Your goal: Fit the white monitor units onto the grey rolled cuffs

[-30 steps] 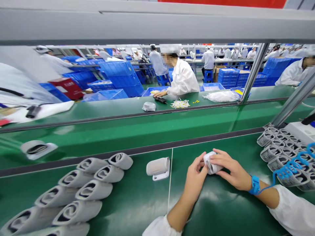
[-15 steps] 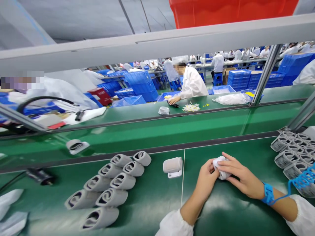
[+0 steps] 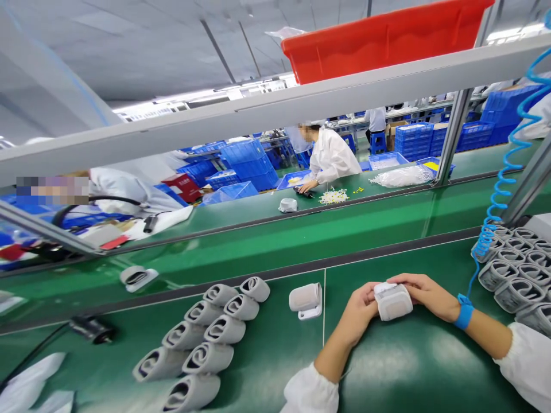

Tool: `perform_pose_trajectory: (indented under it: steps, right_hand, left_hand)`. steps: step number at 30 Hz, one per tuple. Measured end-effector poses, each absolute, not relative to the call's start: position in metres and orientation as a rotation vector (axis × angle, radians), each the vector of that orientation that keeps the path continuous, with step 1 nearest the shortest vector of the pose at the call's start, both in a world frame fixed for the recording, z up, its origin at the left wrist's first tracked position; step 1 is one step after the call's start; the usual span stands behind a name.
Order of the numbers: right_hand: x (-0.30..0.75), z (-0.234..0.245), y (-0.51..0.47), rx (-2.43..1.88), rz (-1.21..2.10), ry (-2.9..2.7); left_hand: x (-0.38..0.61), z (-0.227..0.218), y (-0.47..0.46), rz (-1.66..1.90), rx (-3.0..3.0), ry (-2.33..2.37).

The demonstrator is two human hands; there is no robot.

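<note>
Between my two hands is a rolled grey wrist cuff (image 3: 395, 304) with a white plastic part along its top, held just over the green table. My left hand (image 3: 358, 312) grips its left end, the thumb and fingers closed against it. At the other end, my right hand (image 3: 430, 295) holds the cuff's upper right side, with some fingers hidden behind it. A blue wristband (image 3: 465, 313) with a coiled cord (image 3: 501, 192) is on my right wrist. Left of my hands, another rolled cuff (image 3: 305, 297) lies with its white part on the table.
Several rolled grey cuffs (image 3: 209, 357) stand in two rows to the left; more cuffs (image 3: 519, 293) are packed at the right. A black cylindrical tool (image 3: 92, 329) lies far left. Beyond the green conveyor (image 3: 275, 241), a co-worker (image 3: 333, 155) leans over the opposite bench. A red bin (image 3: 387, 43) sits overhead.
The cuff has been turned so that its broad grey side faces me. My right hand has drawn back from over it to its right end. The view has tilted upward.
</note>
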State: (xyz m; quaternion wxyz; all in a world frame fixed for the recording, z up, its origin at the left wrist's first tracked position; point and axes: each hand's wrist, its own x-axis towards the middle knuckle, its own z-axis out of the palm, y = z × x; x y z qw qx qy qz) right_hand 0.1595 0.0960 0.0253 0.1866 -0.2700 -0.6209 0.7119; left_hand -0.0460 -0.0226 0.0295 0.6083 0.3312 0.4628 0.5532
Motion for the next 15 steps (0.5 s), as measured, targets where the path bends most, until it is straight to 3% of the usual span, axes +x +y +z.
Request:
perform_pose_trajectory:
  steps: [6, 15]
  right_hand:
    - [0.16, 0.024, 0.105, -0.603, 2.143, -1.795]
    - [0.152, 0.015, 0.105, -0.547, 2.153, -1.843]
  left_hand:
    - [-0.051, 0.017, -0.019, 1.231, 0.823, 1.067]
    - [-0.05, 0.031, -0.024, 1.157, 0.871, 1.073]
